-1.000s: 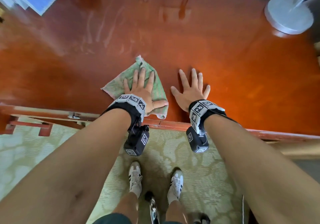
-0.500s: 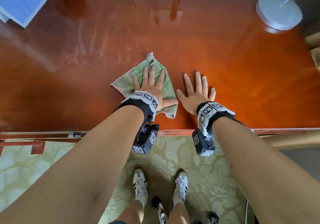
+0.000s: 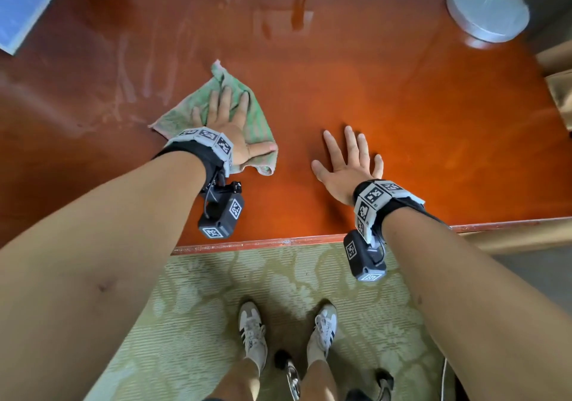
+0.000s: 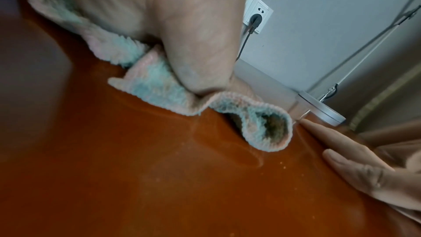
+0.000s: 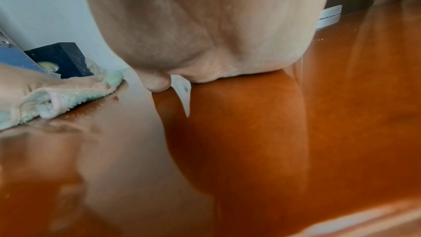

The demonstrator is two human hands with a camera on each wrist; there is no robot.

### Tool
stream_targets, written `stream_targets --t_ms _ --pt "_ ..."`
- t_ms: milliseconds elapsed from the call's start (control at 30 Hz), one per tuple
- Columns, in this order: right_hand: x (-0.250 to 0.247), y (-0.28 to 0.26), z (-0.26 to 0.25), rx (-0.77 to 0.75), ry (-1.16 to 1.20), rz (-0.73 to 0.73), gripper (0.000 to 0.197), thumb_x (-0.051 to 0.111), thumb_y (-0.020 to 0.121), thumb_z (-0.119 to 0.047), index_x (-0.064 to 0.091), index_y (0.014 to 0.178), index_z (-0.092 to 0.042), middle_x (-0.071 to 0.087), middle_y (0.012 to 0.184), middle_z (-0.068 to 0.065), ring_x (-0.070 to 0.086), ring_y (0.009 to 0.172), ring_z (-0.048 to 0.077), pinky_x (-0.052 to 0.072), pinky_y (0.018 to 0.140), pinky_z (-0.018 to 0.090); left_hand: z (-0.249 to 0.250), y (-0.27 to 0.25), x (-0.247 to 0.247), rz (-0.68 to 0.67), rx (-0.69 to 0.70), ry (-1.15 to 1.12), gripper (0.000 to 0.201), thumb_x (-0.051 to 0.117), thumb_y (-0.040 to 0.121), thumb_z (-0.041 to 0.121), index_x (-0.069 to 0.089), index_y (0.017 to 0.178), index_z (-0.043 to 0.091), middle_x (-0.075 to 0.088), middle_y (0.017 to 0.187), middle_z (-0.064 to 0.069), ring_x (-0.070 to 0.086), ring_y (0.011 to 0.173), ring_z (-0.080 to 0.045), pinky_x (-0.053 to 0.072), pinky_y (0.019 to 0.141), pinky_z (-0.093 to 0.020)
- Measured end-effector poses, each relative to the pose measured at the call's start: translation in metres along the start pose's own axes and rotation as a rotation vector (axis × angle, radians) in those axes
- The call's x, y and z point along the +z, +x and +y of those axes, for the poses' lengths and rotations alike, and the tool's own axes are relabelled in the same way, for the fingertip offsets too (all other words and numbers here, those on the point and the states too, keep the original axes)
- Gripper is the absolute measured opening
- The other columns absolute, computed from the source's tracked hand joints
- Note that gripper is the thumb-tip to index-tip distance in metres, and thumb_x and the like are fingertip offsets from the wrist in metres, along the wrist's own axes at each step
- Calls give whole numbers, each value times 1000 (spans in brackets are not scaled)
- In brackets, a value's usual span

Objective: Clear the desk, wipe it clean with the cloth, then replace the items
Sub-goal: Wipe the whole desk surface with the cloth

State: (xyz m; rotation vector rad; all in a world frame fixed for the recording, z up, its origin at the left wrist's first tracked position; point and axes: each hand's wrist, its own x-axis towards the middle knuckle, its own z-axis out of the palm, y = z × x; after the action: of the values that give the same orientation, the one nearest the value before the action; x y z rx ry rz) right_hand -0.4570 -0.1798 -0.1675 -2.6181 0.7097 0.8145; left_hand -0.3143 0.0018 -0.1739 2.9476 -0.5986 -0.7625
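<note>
A green and pink cloth (image 3: 185,109) lies flat on the glossy reddish wooden desk (image 3: 402,97), left of centre. My left hand (image 3: 227,118) presses flat on the cloth with straight, spread fingers. In the left wrist view the cloth (image 4: 159,89) bunches under the palm and curls up at one corner. My right hand (image 3: 348,159) lies flat on the bare desk to the right of the cloth, fingers spread, holding nothing. Smeared wipe streaks (image 3: 145,72) show on the wood beyond the cloth.
A round silver lamp base (image 3: 487,10) stands at the far right corner. A blue book (image 3: 21,4) lies at the far left corner, with a dark box (image 5: 59,59) beside it. A plugged wall socket (image 4: 256,17) sits behind the desk. The desk's front edge (image 3: 278,242) runs near my wrists.
My left hand has pushed the cloth away from the front edge, farther onto the desk. My right hand stays flat, now wider apart from the cloth.
</note>
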Motion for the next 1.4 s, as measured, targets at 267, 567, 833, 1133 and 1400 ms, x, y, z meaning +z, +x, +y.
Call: stream_targets --t_ms 267,567,833,1133,1400 --pt "6 2 1 -8 1 38 64 19 94 -65 -16 146 -51 -37 152 -14 -32 142 12 -15 116 51 20 -3 0 -12 -43 44 116 32 68 89 -24 147 27 -33 153 -4 -27 142 -29 -7 113 -59" --pt "-16 16 -1 -53 -49 341 70 36 94 -50 -7 149 -49 -23 159 -11 -22 146 17 -11 110 62 71 12 5 -42 118 88 118 32 64 92 -26 146 30 -37 151 -1 -32 140 -26 -12 112 -59" --pt "-83 83 -13 -18 -14 252 71 34 93 -55 -10 149 -49 -28 157 -10 -27 145 19 -11 112 61 76 54 -20 -60 65 36 119 35 62 93 -26 145 34 -37 151 2 -32 140 -24 -12 113 -58" --pt "-107 143 -35 -109 43 157 65 30 95 -54 -6 149 -50 -27 158 -10 -27 145 16 -12 113 58 58 106 -50 -24 -46 -27 118 34 62 93 -24 146 34 -36 152 2 -30 141 -24 -12 113 -57" --pt "-127 185 -65 -176 27 167 66 32 93 -56 -2 149 -50 -23 159 -10 -25 145 16 -10 112 59 44 129 -56 25 -129 -92 120 33 59 95 -24 146 35 -35 152 4 -29 142 -23 -11 114 -56"
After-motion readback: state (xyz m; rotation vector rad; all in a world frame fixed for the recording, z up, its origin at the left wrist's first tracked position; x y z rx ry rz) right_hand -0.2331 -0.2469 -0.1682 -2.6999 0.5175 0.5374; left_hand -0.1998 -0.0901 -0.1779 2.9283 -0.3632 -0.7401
